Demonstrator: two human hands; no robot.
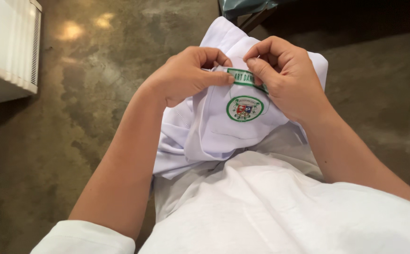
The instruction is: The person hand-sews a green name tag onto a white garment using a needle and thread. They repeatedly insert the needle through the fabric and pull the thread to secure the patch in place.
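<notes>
- Both hands work at a white shirt (224,131) bunched on the lap, above its round green crest (245,108).
- Left hand (186,75) pinches the green-edged name strip (243,78) flat.
- Right hand (285,75), fingers together, pinches its other end; I judge stitching is underway, needing small, steady pulls.

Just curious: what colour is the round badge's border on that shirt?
Green, around the round badge on the white shirt; head view.

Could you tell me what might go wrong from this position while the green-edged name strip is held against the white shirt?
The narrow white name strip with green border is pinched only at its ends by the left hand and right hand, so it could end up crooked above the round green-rimmed crest patch. The white cloth shirt is bunched on the lap and might slide.
</notes>
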